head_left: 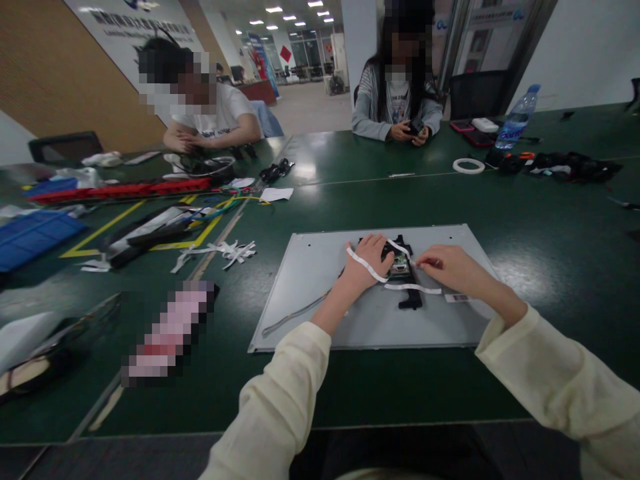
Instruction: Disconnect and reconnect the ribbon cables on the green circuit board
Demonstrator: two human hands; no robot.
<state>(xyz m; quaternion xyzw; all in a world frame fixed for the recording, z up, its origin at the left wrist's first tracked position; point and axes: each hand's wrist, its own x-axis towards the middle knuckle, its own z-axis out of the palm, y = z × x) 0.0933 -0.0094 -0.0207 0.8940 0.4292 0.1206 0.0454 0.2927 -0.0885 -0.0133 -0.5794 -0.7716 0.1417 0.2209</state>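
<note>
My left hand lies with fingers spread over a black frame with a circuit board, pressing against its left part. One white tape strip lies across the back of this hand. My right hand is closed in a pinch at the board's right side, at the end of a second, narrow white tape strip that runs over the board. A third white tape strip crosses the lower part of the frame. Beneath everything is a light grey panel, flat on the table; a thin grey cable trails left across it.
Left of the panel are a pile of white strips and a pixelated pink object. A blue tray stands far left. Across the green table are a white ring, a water bottle and two seated people.
</note>
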